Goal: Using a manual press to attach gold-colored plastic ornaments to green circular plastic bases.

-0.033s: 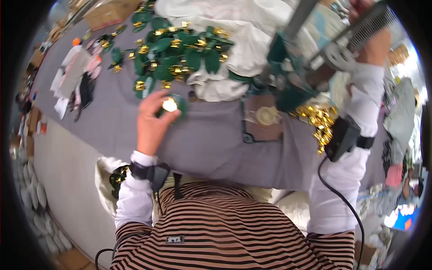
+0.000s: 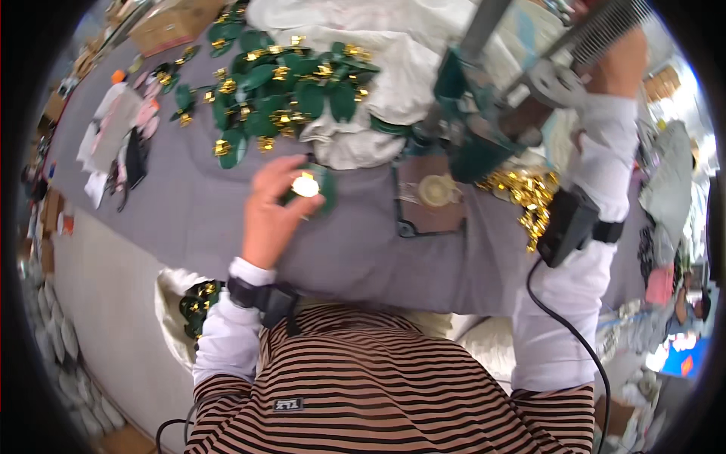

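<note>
My left hand (image 2: 274, 208) is closed in a pinch on a green oval piece (image 2: 325, 189), with a bright, glaring spot between thumb and fingers. It is above the grey cloth, just nearer than a heap of green oval pieces with gold clips (image 2: 265, 87). At the upper right my right hand (image 2: 622, 66) is raised beside a green hand press (image 2: 480, 155) with a toothed metal bar (image 2: 605, 34). The press and the picture's edge hide most of its fingers, so its grip is unclear.
Loose gold clips (image 2: 533, 208) lie right of the press. A brown plate with a round cream tape roll (image 2: 437, 191) is before it. White cloth (image 2: 355, 144) lies behind. Cloth scraps (image 2: 117, 136) and a cardboard box (image 2: 170, 26) sit left; a white sack (image 2: 174, 318) hangs near me.
My left hand has shifted slightly to the right with the green oval piece. The whole view has moved a little, and my right arm keeps nearly the same pose by the press.
</note>
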### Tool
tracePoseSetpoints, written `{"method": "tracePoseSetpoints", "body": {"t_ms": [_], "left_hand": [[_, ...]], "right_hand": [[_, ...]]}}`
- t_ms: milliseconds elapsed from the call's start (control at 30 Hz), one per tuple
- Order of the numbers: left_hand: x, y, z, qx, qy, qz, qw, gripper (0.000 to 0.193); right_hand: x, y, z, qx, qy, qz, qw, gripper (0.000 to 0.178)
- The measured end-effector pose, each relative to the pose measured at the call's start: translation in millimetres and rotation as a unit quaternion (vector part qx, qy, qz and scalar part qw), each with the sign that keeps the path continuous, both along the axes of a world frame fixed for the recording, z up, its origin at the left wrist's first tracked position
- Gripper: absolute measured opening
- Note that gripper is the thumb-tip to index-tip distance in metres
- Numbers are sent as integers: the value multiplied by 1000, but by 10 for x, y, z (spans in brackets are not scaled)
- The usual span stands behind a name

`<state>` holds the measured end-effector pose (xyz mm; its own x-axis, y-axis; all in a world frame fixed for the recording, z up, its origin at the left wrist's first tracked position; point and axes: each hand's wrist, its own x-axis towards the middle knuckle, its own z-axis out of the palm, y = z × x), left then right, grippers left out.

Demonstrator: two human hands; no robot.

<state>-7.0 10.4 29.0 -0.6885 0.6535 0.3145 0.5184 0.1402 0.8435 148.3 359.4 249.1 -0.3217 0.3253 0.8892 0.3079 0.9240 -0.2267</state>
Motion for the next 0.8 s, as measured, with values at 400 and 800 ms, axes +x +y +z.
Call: {"method": "tracePoseSetpoints", "body": {"t_ms": [400, 800], "left_hand": [[1020, 1357, -384, -38, 80, -79, 993, 32], [960, 1333, -409, -26, 115, -80, 990, 46]], "right_hand": [[-112, -284, 74, -294, 219, 334, 869, 14], [1902, -1599, -1654, -163, 108, 320, 927, 2]]}}
